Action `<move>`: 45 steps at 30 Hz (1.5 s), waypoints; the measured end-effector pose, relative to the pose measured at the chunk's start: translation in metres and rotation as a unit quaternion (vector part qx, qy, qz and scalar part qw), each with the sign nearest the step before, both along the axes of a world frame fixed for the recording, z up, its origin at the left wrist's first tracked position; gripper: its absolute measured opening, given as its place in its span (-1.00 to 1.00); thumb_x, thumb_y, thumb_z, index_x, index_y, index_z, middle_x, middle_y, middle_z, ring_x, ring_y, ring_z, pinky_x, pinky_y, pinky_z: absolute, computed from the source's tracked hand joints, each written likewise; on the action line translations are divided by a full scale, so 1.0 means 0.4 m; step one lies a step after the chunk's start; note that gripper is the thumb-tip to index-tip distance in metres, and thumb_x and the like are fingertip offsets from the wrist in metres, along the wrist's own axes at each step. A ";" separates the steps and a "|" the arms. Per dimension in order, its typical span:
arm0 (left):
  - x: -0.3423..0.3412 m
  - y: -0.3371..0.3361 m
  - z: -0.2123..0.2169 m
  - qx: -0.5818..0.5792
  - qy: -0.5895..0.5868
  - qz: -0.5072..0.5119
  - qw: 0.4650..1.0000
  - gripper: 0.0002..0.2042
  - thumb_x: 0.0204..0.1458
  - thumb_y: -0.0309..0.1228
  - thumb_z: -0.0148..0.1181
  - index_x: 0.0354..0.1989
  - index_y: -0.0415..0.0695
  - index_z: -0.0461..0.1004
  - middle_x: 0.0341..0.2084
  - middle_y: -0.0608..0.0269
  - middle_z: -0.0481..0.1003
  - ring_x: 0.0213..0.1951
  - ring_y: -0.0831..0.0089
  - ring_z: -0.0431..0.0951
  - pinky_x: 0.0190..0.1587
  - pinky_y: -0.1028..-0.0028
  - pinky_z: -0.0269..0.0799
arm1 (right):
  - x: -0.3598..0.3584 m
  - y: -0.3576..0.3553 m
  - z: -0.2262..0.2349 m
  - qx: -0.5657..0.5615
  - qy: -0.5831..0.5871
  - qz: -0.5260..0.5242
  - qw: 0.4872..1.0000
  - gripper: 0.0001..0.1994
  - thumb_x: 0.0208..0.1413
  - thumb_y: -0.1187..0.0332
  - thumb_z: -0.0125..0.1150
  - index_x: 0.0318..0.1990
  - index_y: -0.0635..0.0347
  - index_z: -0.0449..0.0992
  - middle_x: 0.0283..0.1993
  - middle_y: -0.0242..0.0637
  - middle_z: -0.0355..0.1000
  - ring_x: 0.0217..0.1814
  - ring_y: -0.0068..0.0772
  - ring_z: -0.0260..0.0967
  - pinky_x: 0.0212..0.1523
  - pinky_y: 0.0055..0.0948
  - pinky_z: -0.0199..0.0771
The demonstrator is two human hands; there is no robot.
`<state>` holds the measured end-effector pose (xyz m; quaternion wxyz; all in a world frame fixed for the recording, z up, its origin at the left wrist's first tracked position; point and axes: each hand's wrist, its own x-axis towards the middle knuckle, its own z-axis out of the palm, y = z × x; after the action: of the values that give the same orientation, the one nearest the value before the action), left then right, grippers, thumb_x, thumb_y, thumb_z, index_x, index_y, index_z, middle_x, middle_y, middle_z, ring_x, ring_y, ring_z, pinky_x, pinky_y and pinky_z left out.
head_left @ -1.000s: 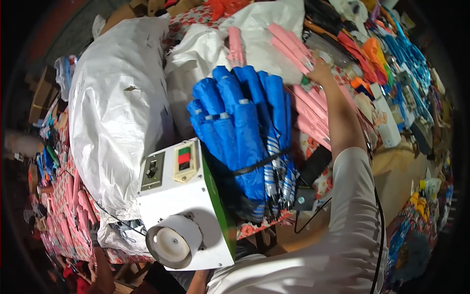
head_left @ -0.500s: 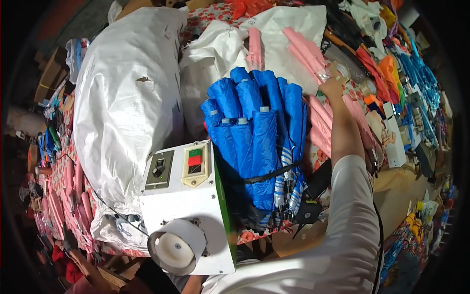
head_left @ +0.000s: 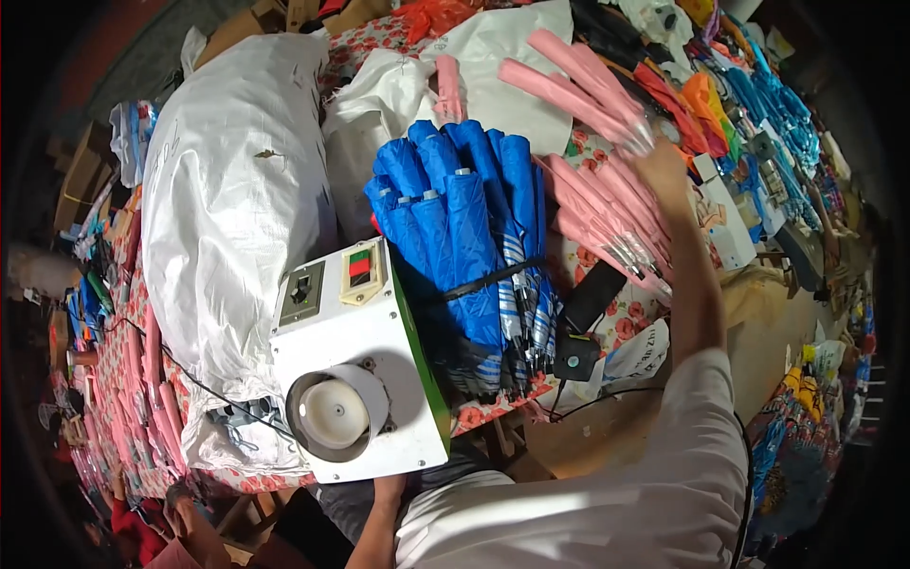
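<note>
My right hand reaches out to the far right, slightly blurred, its fingers closed around the silver ends of a few folded pink umbrellas. These fan out to the left above a white sack. Below that hand, more pink umbrellas lie side by side on the table. A bundle of folded blue umbrellas, bound by a black strap, stands in the middle. In front of it is a white and green machine box with a round cup and switches. My left hand is at the box's lower edge, its fingers hidden.
A big stuffed white sack fills the left side of the flowered tablecloth. A black box with a cable sits right of the blue bundle. Coloured umbrellas crowd the far right. Another person's arm shows at lower left.
My right hand has raised the pink umbrellas it holds, and their tips have spread apart. More of the pink umbrellas lying below now show. The whole view has shifted somewhat.
</note>
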<state>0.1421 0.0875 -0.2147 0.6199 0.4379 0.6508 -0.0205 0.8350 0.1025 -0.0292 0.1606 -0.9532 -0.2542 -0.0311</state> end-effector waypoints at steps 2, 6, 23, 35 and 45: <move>0.010 0.007 0.025 -0.016 0.006 0.009 1.000 -0.57 0.15 -0.31 0.01 0.15 -0.29 0.29 0.10 -0.02 0.36 0.10 0.15 0.36 0.18 0.36 0.20 | -0.063 -0.120 -0.005 -0.036 -0.016 -0.025 0.999 -0.47 -0.09 0.00 0.25 -0.18 0.35 0.40 -0.37 0.06 0.47 -0.34 0.11 0.44 -0.30 -0.13 0.44; 0.015 0.011 0.037 -0.040 0.016 0.012 0.999 -0.58 0.15 -0.31 0.00 0.12 -0.31 0.32 0.11 -0.04 0.35 0.10 0.15 0.36 0.19 0.37 0.20 | -0.176 -0.285 -0.077 -0.104 0.021 -0.053 0.993 -0.45 -0.10 0.00 0.30 -0.15 0.33 0.40 -0.23 0.09 0.43 -0.20 0.05 0.43 -0.18 -0.16 0.45; 0.016 0.012 0.057 -0.048 -0.003 0.041 0.998 -0.54 0.12 -0.23 0.03 0.12 -0.26 0.32 -0.06 0.04 0.49 -0.22 0.10 0.52 -0.16 0.32 0.40 | -0.156 0.786 -0.163 -0.079 -0.016 0.270 0.960 -0.72 -0.11 0.21 0.13 -0.36 0.24 0.58 -0.41 -0.10 0.51 -0.41 -0.01 0.43 -0.36 -0.26 0.44; -0.026 -0.040 -0.121 0.294 -0.220 0.054 0.928 -0.46 0.14 -0.28 0.06 0.29 -0.16 0.14 0.06 0.08 0.41 0.11 0.30 0.40 0.13 0.39 0.32 | -0.020 0.870 -0.369 0.235 0.456 0.146 0.846 -0.81 -0.06 0.48 0.17 -0.24 0.16 0.55 -0.40 -0.34 0.45 -0.50 -0.40 0.33 -0.44 -0.58 0.35; -0.252 0.089 0.253 0.270 0.079 0.020 0.960 -0.73 -0.01 -0.28 0.15 -0.56 -0.27 0.52 -0.69 0.11 0.47 -0.66 0.23 0.37 -0.48 0.34 0.35 | -0.119 0.492 0.036 0.502 0.766 0.188 0.356 -0.64 -0.03 0.65 0.07 -0.03 0.19 0.38 -0.20 -0.28 0.33 -0.26 -0.42 0.25 -0.21 -0.55 0.33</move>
<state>0.0414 0.1232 -0.1135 0.4260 0.5726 0.6876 0.1338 0.7876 0.2991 -0.0148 0.7359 -0.2349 -0.1308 0.6214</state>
